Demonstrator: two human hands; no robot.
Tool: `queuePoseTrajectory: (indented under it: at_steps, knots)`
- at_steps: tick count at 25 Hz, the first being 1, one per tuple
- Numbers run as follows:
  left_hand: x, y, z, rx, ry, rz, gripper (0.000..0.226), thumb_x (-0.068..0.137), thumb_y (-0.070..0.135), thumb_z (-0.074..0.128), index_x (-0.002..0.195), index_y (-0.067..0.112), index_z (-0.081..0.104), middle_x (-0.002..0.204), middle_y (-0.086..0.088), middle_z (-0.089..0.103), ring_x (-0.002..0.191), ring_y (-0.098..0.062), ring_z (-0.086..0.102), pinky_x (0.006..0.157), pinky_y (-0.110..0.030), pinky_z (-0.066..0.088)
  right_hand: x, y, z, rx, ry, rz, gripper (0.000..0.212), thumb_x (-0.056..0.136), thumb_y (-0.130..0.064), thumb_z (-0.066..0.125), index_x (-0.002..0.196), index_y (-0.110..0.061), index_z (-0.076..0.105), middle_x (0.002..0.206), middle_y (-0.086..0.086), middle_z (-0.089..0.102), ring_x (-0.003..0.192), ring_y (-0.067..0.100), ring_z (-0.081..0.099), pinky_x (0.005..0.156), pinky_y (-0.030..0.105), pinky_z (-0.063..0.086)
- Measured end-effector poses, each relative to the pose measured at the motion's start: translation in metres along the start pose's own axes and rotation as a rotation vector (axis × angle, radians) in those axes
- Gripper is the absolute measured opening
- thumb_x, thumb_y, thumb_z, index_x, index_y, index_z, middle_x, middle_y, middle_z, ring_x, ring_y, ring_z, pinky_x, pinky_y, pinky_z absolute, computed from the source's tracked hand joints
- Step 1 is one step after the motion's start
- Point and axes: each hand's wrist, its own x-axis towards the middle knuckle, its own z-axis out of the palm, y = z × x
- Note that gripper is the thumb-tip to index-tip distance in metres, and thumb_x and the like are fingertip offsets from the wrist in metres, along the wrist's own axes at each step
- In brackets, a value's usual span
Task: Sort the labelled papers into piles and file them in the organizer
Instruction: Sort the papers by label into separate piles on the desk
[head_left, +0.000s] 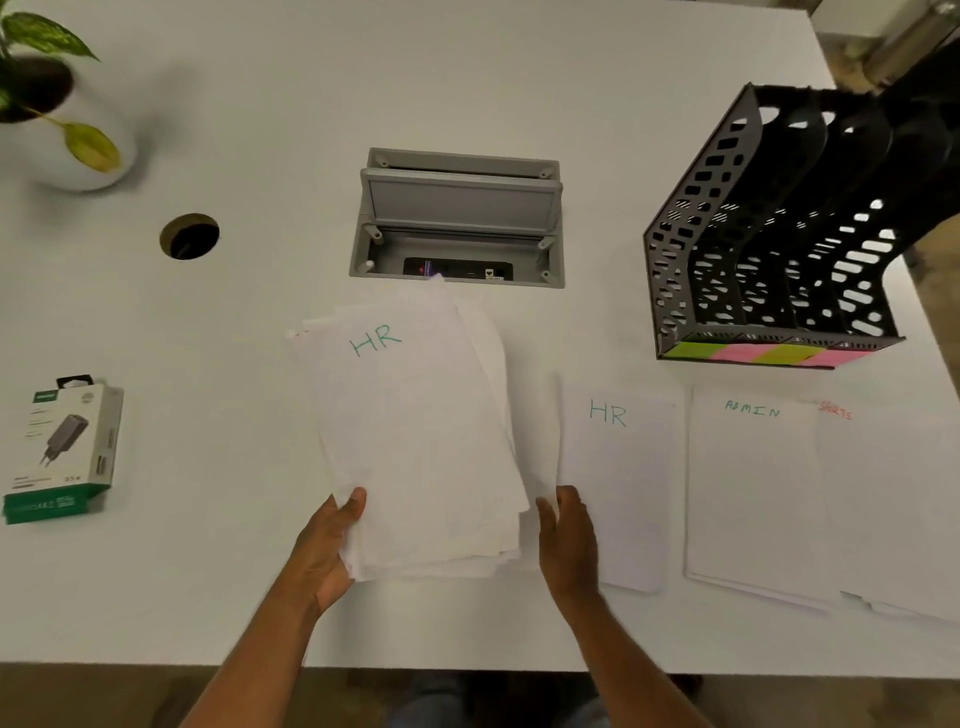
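Left hand (327, 545) grips unsorted stack (421, 441) near table's (156, 597) front edge; right hand (569, 540) relaxed, touching HR pile (618, 488).

The loose stack of white papers headed HR (415, 441) is sitting at the middle of the white table (260, 93), with the left hand (327, 545) gripping its near left corner and the right hand (569, 540) resting at its near right edge. Lying to its right in a row are the single white HR sheet (618, 493), the white ADMIN pile (753, 499) and the white red-lettered pile (893, 509), and standing behind those is the black perforated plastic organizer (779, 234). Sitting behind the stack is the grey recessed socket box (457, 218), with the round cable hole (189, 236) and the white potted plant (57, 104) lying off to its left, and the green-and-white boxed charger (62, 447) near the left edge.
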Motion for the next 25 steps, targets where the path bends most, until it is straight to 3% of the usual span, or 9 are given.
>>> queuePoseTrajectory:
  at_steps: [2, 4, 7, 9, 11, 18, 20, 22, 25]
  knots:
    - [0.001, -0.005, 0.005, 0.062, -0.012, -0.005, 0.042, 0.084, 0.033, 0.068, 0.124, 0.019, 0.067, 0.119, -0.009, 0.074, 0.104, -0.028, 0.073, 0.074, -0.041, 0.062, 0.007, 0.002, -0.004, 0.003, 0.063, 0.056, 0.023, 0.095, -0.021, 0.063, 0.115, -0.01, 0.058, 0.105, 0.004, 0.059, 0.096, 0.02, 0.057, 0.082, 0.033, 0.05]
    - [0.002, -0.013, 0.012, 0.119, -0.016, -0.018, 0.044, 0.085, 0.032, 0.068, 0.126, 0.019, 0.065, 0.12, -0.011, 0.073, 0.107, -0.032, 0.07, 0.078, -0.044, 0.061, 0.019, 0.0, -0.018, 0.25, 0.14, 0.233, 0.014, 0.099, -0.018, 0.057, 0.112, -0.015, 0.06, 0.106, 0.006, 0.063, 0.097, 0.026, 0.064, 0.08, 0.031, 0.051]
    - [0.005, -0.026, 0.027, 0.155, -0.012, -0.036, 0.046, 0.084, 0.032, 0.069, 0.128, 0.017, 0.064, 0.116, -0.011, 0.075, 0.107, -0.033, 0.07, 0.08, -0.045, 0.06, 0.033, -0.007, -0.045, 0.626, -0.074, 0.428, 0.017, 0.096, -0.038, 0.058, 0.105, -0.024, 0.063, 0.101, 0.002, 0.073, 0.09, 0.022, 0.072, 0.073, 0.03, 0.056]
    - [0.007, -0.035, 0.036, 0.177, -0.018, -0.042, 0.046, 0.085, 0.031, 0.069, 0.128, 0.017, 0.063, 0.115, -0.011, 0.075, 0.107, -0.034, 0.069, 0.082, -0.047, 0.06, 0.033, -0.017, -0.053, 0.469, -0.218, 0.349, 0.033, 0.082, -0.047, 0.075, 0.103, -0.028, 0.059, 0.097, -0.005, 0.071, 0.082, 0.011, 0.07, 0.069, 0.025, 0.055]
    - [0.009, -0.043, 0.048, 0.195, -0.031, -0.053, 0.043, 0.089, 0.03, 0.068, 0.129, 0.017, 0.062, 0.116, -0.011, 0.075, 0.108, -0.034, 0.069, 0.084, -0.048, 0.06, 0.031, -0.018, -0.056, 0.276, -0.148, 0.249, 0.036, 0.076, -0.034, 0.084, 0.094, -0.023, 0.054, 0.082, -0.006, 0.064, 0.066, 0.002, 0.06, 0.06, 0.017, 0.051]
    - [0.007, -0.051, 0.068, 0.197, 0.05, -0.013, 0.038, 0.096, 0.026, 0.062, 0.132, 0.015, 0.06, 0.123, -0.014, 0.07, 0.112, -0.036, 0.065, 0.1, -0.053, 0.05, 0.03, 0.001, -0.076, 0.276, 0.068, 0.172, 0.027, 0.097, -0.032, 0.061, 0.073, -0.022, 0.055, 0.069, -0.01, 0.063, 0.061, -0.001, 0.059, 0.054, 0.008, 0.042]
    - [0.005, -0.05, 0.069, 0.193, 0.079, 0.003, 0.037, 0.097, 0.025, 0.061, 0.132, 0.015, 0.06, 0.121, -0.014, 0.07, 0.109, -0.036, 0.065, 0.097, -0.052, 0.051, 0.034, 0.021, -0.092, 0.197, 0.16, 0.174, 0.024, 0.102, -0.032, 0.052, 0.082, -0.02, 0.059, 0.076, -0.008, 0.066, 0.069, 0.004, 0.062, 0.064, 0.014, 0.048]
    - [0.001, -0.048, 0.067, 0.179, 0.1, 0.008, 0.035, 0.096, 0.026, 0.062, 0.13, 0.016, 0.061, 0.12, -0.012, 0.071, 0.109, -0.034, 0.065, 0.095, -0.05, 0.052, 0.036, 0.051, -0.107, 0.112, 0.199, 0.224, 0.024, 0.104, -0.031, 0.047, 0.094, -0.013, 0.06, 0.086, 0.004, 0.067, 0.081, 0.021, 0.064, 0.075, 0.034, 0.053]
    - [-0.001, -0.045, 0.064, 0.152, 0.112, 0.011, 0.031, 0.095, 0.027, 0.063, 0.125, 0.018, 0.064, 0.117, -0.009, 0.073, 0.109, -0.032, 0.066, 0.092, -0.047, 0.053, 0.026, 0.087, -0.115, -0.041, 0.147, 0.222, 0.024, 0.103, -0.032, 0.046, 0.095, -0.011, 0.057, 0.083, 0.006, 0.064, 0.082, 0.029, 0.065, 0.074, 0.039, 0.054]
